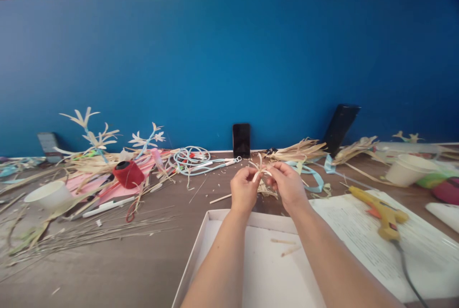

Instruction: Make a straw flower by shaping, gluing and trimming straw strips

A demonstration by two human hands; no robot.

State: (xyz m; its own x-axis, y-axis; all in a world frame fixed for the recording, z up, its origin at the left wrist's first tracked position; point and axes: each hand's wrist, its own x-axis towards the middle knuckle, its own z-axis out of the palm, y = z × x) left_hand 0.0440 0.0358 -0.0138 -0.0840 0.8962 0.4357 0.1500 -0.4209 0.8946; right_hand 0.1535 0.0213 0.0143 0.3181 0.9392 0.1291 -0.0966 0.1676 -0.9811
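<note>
While both hands meet above the white tray (201, 246), left hand (244, 190) and right hand (287, 184) pinch a small straw flower (261, 172) between fingertips. It's pale tan, thin strips splaying out, petals up. Yellow glue gun (380, 210) right of right hand.

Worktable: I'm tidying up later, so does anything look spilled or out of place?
Yes. Straw strips and thin sticks lie scattered loose over the table at left, and two short scraps have dropped into the white tray.
</note>
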